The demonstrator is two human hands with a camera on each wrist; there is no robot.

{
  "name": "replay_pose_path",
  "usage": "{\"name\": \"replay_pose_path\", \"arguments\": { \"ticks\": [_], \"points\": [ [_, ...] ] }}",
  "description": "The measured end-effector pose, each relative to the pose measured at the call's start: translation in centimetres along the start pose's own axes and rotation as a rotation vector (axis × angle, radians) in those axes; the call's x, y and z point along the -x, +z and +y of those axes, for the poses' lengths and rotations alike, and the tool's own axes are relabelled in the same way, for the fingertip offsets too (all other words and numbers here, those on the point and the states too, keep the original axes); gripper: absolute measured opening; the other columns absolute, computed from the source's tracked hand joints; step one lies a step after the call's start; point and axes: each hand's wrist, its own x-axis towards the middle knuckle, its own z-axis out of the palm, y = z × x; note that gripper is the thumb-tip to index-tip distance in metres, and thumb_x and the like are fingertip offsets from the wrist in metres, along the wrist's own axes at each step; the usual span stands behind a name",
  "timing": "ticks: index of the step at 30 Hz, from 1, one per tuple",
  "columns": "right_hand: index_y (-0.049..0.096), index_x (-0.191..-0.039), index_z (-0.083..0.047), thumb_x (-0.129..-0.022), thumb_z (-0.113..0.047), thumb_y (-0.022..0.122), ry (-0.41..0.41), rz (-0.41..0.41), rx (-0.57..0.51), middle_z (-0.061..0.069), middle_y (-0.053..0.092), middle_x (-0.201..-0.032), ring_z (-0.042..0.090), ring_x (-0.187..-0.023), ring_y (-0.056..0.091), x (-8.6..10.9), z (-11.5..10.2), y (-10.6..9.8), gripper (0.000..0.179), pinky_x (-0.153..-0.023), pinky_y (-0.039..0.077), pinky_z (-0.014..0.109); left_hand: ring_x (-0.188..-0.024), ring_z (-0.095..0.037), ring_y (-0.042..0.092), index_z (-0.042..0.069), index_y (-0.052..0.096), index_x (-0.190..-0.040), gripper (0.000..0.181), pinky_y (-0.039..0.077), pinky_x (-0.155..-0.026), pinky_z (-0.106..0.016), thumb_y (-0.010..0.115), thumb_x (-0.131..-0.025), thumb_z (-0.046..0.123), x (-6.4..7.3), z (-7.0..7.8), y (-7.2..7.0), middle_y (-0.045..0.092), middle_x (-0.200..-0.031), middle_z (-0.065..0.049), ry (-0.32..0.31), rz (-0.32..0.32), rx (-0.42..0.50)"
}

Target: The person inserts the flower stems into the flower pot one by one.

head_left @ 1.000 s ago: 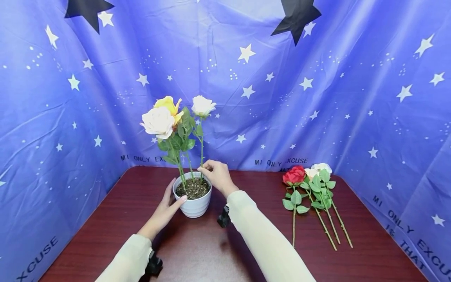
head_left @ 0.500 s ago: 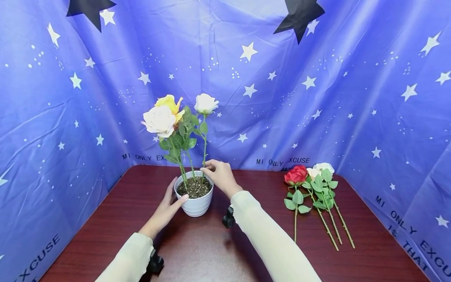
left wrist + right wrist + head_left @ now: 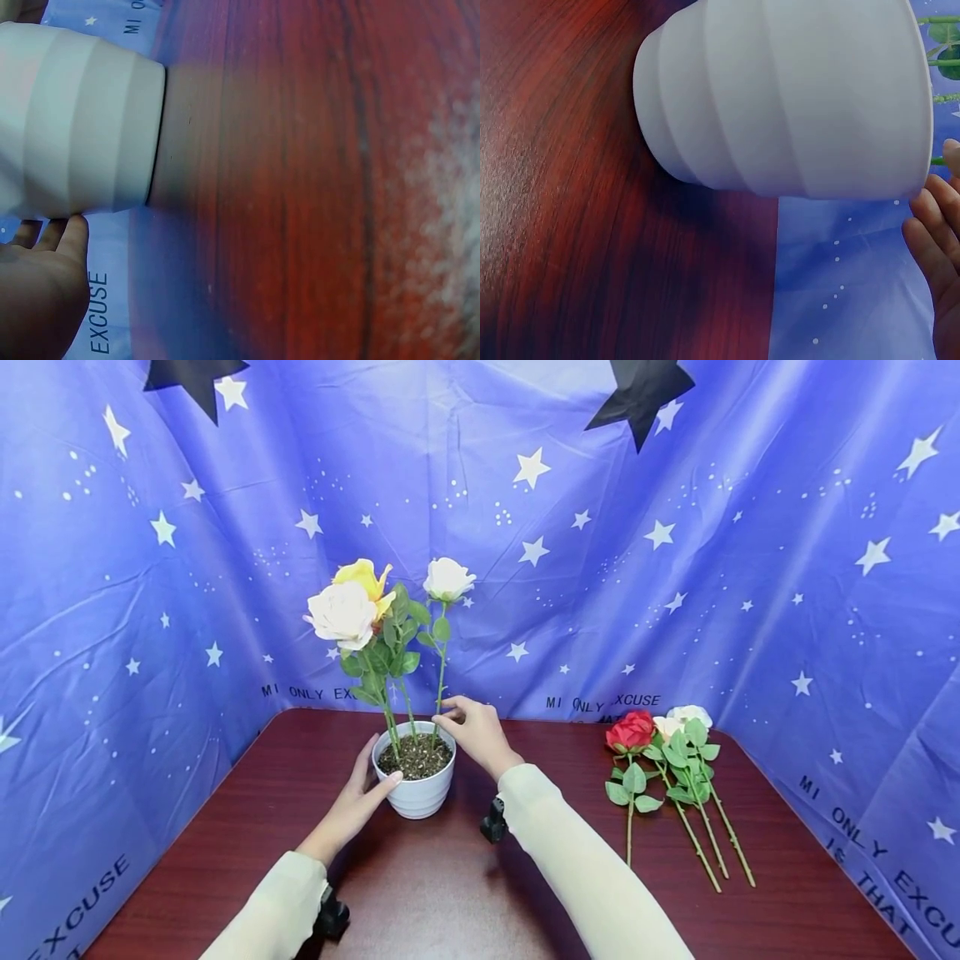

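Observation:
A white ribbed flower pot filled with dark soil stands on the table. My left hand holds its left side, thumb at the front rim; in the left wrist view, fingers lie against the pot wall. With thumb and index finger, my right hand pinches the lower stem of a white rose standing upright at the pot's right side. The right wrist view shows the other fingers close by the rim. A pale pink-white rose and a yellow rose stand at the pot's left.
On the right of the dark red table lie a red rose and several pale roses, stems toward the front. A blue star-printed curtain hangs around the back and sides.
The white rose in my right hand has shifted slightly right, its bloom leaning further from the other two. The right hand moved a little right with it; the left hand stays on the pot.

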Motion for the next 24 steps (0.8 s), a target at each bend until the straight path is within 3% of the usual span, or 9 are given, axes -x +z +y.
{"name": "replay_pose_path", "arguments": {
  "ticks": [12, 24],
  "points": [
    [0.074, -0.114, -0.008, -0.092, -0.025, 0.075, -0.022, -0.028, -0.017, -0.001, 0.076, -0.093, 0.011, -0.087, 0.072, 1.0, 1.0, -1.7, 0.028, -0.082, 0.055, 0.034, -0.143, -0.043, 0.03, 0.021, 0.011, -0.162, 0.08, 0.027, -0.112, -0.057, 0.062, -0.1, 0.022, 0.1, 0.1, 0.0, 0.021, -0.161, -0.021, -0.008, -0.003, -0.011],
    [0.074, -0.113, -0.014, -0.093, -0.023, 0.074, -0.009, -0.046, -0.014, -0.003, 0.076, -0.095, 0.011, -0.083, 0.07, 2.6, 2.0, -4.6, 0.022, -0.078, 0.055, 0.033, -0.142, -0.043, 0.031, 0.02, 0.01, -0.162, 0.08, 0.027, -0.112, -0.059, 0.062, -0.1, 0.024, 0.2, 0.3, 0.0, 0.022, -0.161, -0.021, -0.013, 0.001, -0.032]
  ]
}}
